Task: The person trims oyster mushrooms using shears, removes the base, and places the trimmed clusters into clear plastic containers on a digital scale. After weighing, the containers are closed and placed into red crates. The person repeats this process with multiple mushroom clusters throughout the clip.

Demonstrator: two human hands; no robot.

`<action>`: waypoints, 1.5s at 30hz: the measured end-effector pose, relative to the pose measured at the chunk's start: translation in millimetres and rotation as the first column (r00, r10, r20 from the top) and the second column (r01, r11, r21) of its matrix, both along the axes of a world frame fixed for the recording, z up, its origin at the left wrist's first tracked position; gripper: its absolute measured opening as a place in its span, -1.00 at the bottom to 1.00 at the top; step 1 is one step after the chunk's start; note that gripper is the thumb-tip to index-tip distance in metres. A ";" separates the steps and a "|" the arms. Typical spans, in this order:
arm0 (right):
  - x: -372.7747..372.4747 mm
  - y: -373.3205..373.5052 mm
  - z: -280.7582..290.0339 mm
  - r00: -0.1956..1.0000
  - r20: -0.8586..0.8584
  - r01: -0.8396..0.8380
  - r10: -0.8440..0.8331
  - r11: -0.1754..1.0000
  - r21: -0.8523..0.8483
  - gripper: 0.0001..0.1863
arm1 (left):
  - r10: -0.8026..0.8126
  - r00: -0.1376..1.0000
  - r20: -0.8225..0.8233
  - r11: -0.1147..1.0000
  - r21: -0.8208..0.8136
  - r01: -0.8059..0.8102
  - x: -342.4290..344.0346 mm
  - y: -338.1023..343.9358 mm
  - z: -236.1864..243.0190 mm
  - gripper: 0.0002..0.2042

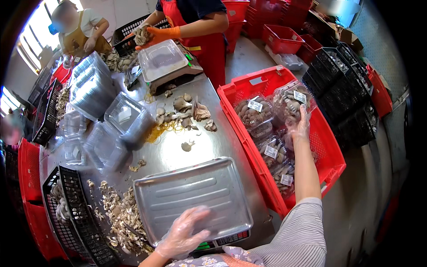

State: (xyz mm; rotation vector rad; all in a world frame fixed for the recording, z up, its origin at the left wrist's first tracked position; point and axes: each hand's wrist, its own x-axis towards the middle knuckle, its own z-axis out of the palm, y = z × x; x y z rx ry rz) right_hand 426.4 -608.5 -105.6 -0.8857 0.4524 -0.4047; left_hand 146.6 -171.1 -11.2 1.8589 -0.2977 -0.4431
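My right hand [300,127], in a clear glove, reaches into a red crate [327,162] and grips the near side of a clear plastic box of mushrooms [287,104]. That box sits at the crate's far right corner, with a white label on its lid. Several similar boxes [255,111] stand to its left and nearer to me. My left hand [184,231], also gloved, is open and empty, fingers spread over the near edge of a scale's metal tray [191,189]. Nothing lies on that tray.
Mushroom trimmings [122,213] and a black crate [73,213] lie left of the scale. Beyond are loose mushrooms [182,109], yellow rubber bands [158,131] and stacked clear boxes [91,84]. Across the table, a person's orange-gloved hand [158,35] holds mushrooms near another scale [163,62].
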 end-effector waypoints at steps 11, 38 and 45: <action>143.2 -77.7 -196.8 0.933 -0.291 0.099 -0.209 0.931 -0.351 -0.37 | 0.212 0.962 -0.172 0.972 -0.063 -0.225 -2.6 3.8 -16.1 -0.49; -170.8 203.4 68.5 0.836 -0.168 -0.321 0.523 0.218 -0.922 -0.71 | 0.189 0.929 0.317 0.470 0.802 -0.369 127.4 283.1 -24.5 -0.71; -215.5 261.0 92.1 0.740 -0.248 -0.320 0.625 0.002 -0.948 -0.63 | 0.037 0.930 0.366 0.383 0.854 -0.351 138.2 285.2 -35.0 -0.75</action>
